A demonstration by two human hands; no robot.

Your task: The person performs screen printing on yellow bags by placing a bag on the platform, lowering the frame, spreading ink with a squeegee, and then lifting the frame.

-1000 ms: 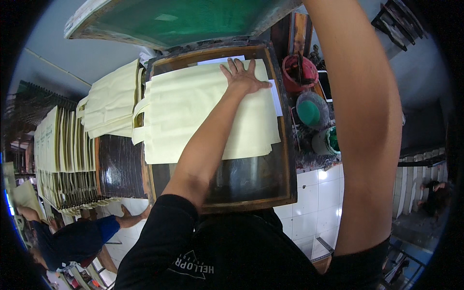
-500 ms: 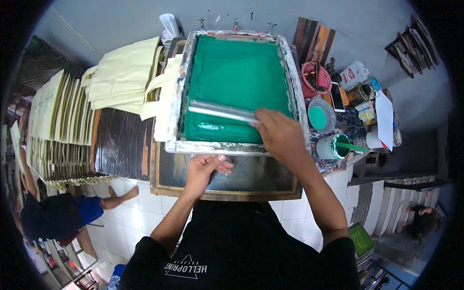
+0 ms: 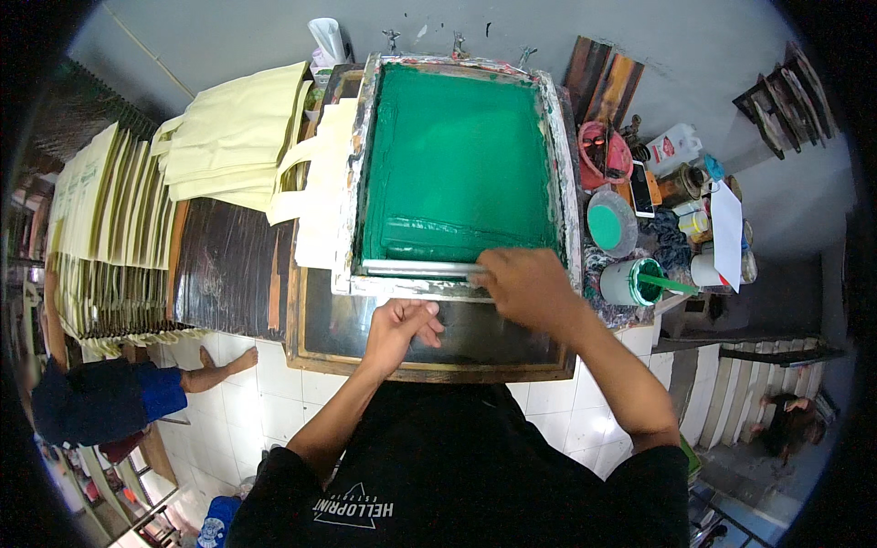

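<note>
A white-edged screen printing frame [image 3: 342, 205] lies on the dark table board, its mesh [image 3: 461, 155] coated with green ink. My right hand [image 3: 528, 288] is closed round the right end of a silver squeegee [image 3: 416, 268], which lies level along the near inner edge of the frame. Just below the frame's near edge, my left hand [image 3: 402, 333] has loosely bent fingers, thumb apart, and nothing visible in it. A pale yellow fabric bag [image 3: 324, 183] sticks out from under the frame's left side, its handle loop showing.
Pale yellow bags [image 3: 233, 137] lie stacked at left, beside a rack of hanging bags [image 3: 96, 205]. At right stand an ink tub [image 3: 621, 283] with a green stick, a bowl of green ink [image 3: 610, 226], a pink basket [image 3: 603, 155] and a phone [image 3: 642, 187]. Another person [image 3: 100, 402] stands at left.
The squeegee has come nearer with my right hand, from over the lower part of the mesh to the frame's near edge. My left hand remains by that edge.
</note>
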